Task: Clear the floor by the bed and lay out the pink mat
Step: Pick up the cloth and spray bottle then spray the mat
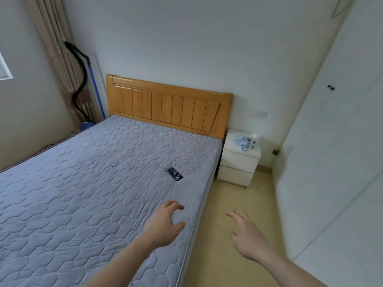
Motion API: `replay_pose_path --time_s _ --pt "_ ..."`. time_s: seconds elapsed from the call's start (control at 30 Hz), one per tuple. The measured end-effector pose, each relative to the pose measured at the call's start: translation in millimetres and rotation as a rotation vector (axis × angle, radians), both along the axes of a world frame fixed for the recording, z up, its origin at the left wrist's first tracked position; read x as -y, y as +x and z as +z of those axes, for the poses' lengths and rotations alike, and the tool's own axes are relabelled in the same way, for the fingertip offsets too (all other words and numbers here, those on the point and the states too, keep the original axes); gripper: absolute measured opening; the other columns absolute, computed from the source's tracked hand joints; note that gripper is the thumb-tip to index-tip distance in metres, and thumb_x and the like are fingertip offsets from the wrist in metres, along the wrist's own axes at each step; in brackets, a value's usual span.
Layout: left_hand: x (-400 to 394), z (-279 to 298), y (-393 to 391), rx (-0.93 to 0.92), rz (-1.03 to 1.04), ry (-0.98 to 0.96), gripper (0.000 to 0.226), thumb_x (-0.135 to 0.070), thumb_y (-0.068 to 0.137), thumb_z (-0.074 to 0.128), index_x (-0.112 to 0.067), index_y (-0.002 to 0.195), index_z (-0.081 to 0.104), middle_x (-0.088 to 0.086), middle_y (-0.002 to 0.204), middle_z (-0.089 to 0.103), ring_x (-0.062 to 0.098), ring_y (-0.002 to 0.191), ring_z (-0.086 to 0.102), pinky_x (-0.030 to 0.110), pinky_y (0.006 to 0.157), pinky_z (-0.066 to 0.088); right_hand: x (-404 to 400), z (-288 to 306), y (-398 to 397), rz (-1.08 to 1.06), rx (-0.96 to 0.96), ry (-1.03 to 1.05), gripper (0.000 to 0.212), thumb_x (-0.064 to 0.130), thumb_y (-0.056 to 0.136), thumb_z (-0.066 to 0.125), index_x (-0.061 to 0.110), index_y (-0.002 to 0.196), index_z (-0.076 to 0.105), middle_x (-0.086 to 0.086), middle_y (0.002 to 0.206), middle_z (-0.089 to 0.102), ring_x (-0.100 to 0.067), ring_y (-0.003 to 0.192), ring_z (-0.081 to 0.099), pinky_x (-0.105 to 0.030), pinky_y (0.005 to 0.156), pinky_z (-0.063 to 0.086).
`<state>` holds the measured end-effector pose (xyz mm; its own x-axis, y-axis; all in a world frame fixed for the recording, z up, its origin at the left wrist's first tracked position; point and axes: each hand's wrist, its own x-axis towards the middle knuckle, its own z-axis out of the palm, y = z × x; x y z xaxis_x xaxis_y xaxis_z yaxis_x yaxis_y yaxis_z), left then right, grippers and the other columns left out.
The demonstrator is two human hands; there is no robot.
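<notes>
A bed (87, 183) with a grey-blue quilted mattress and a wooden headboard (167, 104) fills the left and middle. A strip of beige floor (223, 204) runs along its right side. My left hand (165, 224) hovers over the mattress's right edge, fingers loosely curled, holding nothing. My right hand (246, 235) is held out over the floor strip, fingers spread and empty. No pink mat is in view.
A dark phone (175, 174) lies on the mattress ahead of my left hand. A white nightstand (238, 162) by the headboard carries a blue cloth (242, 141) and a small white bottle (254, 139). White wardrobe doors (335, 162) line the right. A curtain (60, 59) and blue-handled broom (95, 90) stand far left.
</notes>
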<state>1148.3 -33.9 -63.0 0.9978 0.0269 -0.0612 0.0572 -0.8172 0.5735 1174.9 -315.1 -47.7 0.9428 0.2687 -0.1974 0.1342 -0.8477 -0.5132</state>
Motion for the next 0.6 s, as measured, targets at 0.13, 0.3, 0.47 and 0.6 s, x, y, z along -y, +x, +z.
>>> replay_pose_path --time_s 0.13,0.3,0.47,0.6 --pt "7.8 3.5 78.6 -0.008 -0.075 0.009 0.049 -0.043 0.090 0.062 -0.034 0.137 0.049 -0.012 0.151 0.038 0.012 0.133 0.045 0.030 0.109 0.040 6.3 4.4 55.6 -0.065 0.014 0.002 0.060 0.017 0.100 0.053 0.029 0.156 0.035 0.006 0.168 0.019 -0.013 0.154 0.023 -0.025 0.121 0.019" --pt "46.7 23.4 163.7 0.036 -0.214 -0.015 0.048 -0.038 0.091 0.062 -0.031 0.137 0.051 -0.014 0.147 0.040 0.010 0.132 0.045 0.028 0.108 0.040 31.9 6.1 111.2 -0.133 0.037 0.027 0.061 0.020 0.099 0.056 0.031 0.155 0.036 0.007 0.168 0.018 -0.012 0.154 0.022 -0.025 0.122 0.019" --pt "94.9 28.8 260.0 0.053 -0.295 -0.011 0.049 -0.037 0.088 0.063 -0.032 0.135 0.052 -0.013 0.145 0.043 0.012 0.133 0.044 0.028 0.109 0.038 68.0 1.3 185.9 -0.195 0.043 0.041 0.061 0.022 0.100 0.057 0.032 0.156 0.035 0.008 0.168 0.017 -0.012 0.154 0.023 -0.025 0.122 0.020" --pt "123.7 22.7 331.2 0.023 -0.326 -0.002 0.049 -0.038 0.088 0.064 -0.031 0.135 0.052 -0.014 0.145 0.042 0.013 0.131 0.046 0.029 0.108 0.041 94.9 -5.4 252.0 -0.232 0.034 0.061 0.061 0.022 0.100 0.057 0.031 0.156 0.035 0.007 0.168 0.018 -0.011 0.153 0.024 -0.024 0.122 0.020"
